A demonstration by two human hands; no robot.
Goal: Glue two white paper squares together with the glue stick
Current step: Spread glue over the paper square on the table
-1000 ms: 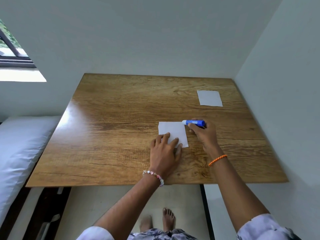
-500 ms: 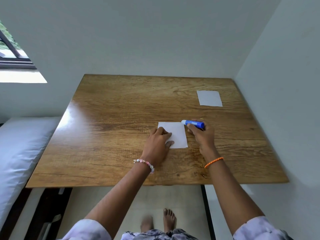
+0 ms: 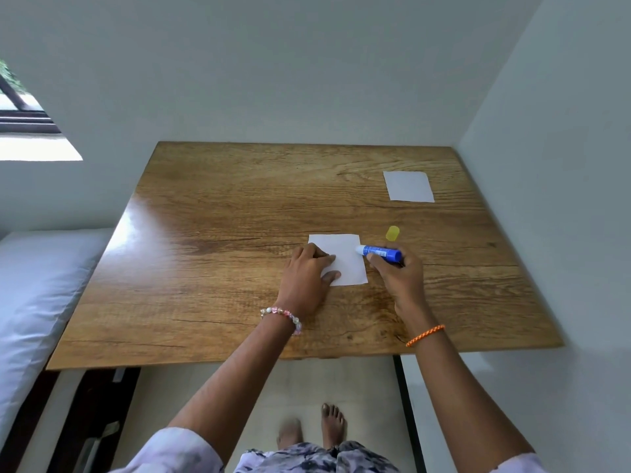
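Gluing step in progress. The left hand (image 3: 307, 273), fingers pressed flat, pins the near paper square (image 3: 345, 257) to the wooden table (image 3: 211, 268); the right hand (image 3: 396, 278) grips the blue glue stick (image 3: 379, 251), its white tip at the square's right edge. The yellow cap (image 3: 392, 233) lies just beyond. Next, presumably, glue must cover the sheet before the second square (image 3: 408, 186), flat and well apart at the far right, is fetched.
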